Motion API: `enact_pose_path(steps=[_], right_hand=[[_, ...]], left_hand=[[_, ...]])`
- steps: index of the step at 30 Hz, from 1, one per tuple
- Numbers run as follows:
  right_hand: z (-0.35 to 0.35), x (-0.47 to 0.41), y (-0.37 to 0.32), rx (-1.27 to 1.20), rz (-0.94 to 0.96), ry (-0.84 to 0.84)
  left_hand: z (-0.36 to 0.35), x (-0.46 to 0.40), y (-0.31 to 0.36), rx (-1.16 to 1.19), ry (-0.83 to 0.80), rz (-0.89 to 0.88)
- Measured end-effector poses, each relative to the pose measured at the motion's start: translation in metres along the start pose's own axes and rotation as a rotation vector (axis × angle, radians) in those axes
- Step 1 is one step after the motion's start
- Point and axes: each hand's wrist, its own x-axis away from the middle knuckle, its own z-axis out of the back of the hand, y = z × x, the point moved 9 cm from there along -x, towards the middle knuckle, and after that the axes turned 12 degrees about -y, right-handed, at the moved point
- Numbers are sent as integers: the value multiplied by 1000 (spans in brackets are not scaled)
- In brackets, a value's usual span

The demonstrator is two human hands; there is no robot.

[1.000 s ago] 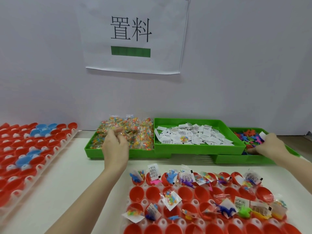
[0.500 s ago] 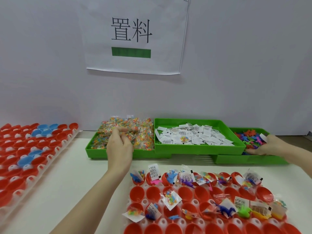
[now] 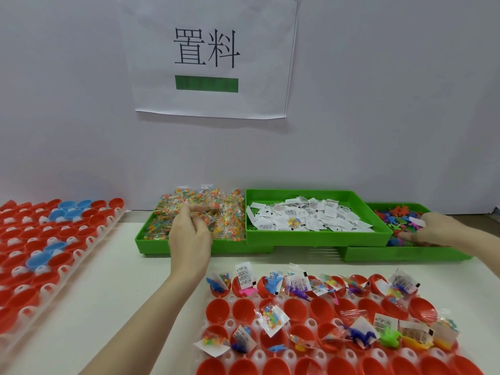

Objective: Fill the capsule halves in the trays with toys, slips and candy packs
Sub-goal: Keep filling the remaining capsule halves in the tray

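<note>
A clear tray [image 3: 230, 324] of red capsule halves [image 3: 244, 311] lies in front of me; its back row and several others hold toys, slips and candy packs. Behind it stand three green bins: candy packs [image 3: 227, 212], white slips [image 3: 319, 216] and small coloured toys [image 3: 392, 215]. My left hand [image 3: 189, 236] is over the candy bin, fingers curled, pinching a candy pack. My right hand [image 3: 435, 231] lies low in the toy bin with a white slip [image 3: 416, 221] sticking out at its fingertips, thumb on the toys.
A second tray [image 3: 108, 226] of red and a few blue capsule halves [image 3: 38, 259] runs along the left side. A white wall with a paper sign [image 3: 208, 58] stands right behind the bins. Bare white table [image 3: 113, 288] lies between the two trays.
My left hand has stayed over the candy packs, its fingers closing on them. My right hand has shifted slightly right and lower into the toy bin.
</note>
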Motion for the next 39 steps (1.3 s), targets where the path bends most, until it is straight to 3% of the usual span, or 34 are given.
enact_pose_path(steps=[3, 6, 8, 13, 20, 22, 25, 28, 34, 39], right_hand=[[0, 2, 1, 18, 47, -68], [-7, 1, 6, -151, 105, -223], [-7, 1, 9, -202, 152, -236], [0, 3, 9, -370, 257, -75], [39, 16, 21, -420, 281, 426], [45, 24, 23, -541, 278, 468], [53, 49, 1, -862, 429, 398], [56, 95, -48, -1026, 657, 238], [39, 212, -119, -992, 1064, 67], [30, 256, -121, -913, 1137, 159]], left_hand=[[0, 1, 0, 4, -3, -11], [1, 2, -1, 0, -1, -8], [1, 2, 0, -3, -1, -12], [0, 3, 5, 9, -2, -31], [0, 7, 12, 41, -20, -32], [-1, 8, 15, 66, -39, -25], [-4, 11, 26, 120, -66, -8], [-15, 20, 53, 246, -164, -29], [-62, 75, 123, 550, -573, -53], [-72, 120, 152, 616, -725, -89]])
